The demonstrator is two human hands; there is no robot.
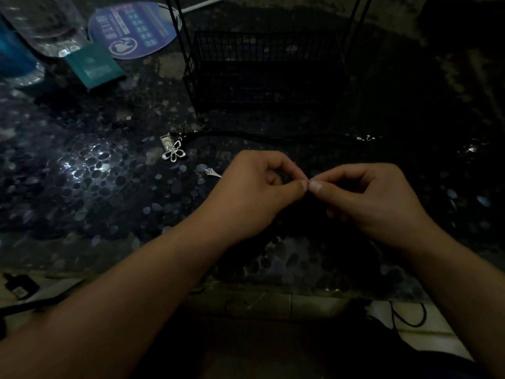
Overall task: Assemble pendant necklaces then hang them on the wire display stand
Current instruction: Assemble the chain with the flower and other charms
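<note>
Two hands, left hand (262,184) and right hand (363,192), meet thumb-to-thumb near centre, each pinching one tiny silvery fitting (309,182), likely joining a clasp. Left of them a silver open-petal flower pendant (173,152) lies on its black cord (273,136); farther off, the black wire display stand (262,69) waits.

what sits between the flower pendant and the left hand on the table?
Head view: one small silver charm lies on the table between the flower pendant and the left hand. It is partly hidden by the hand.
</note>
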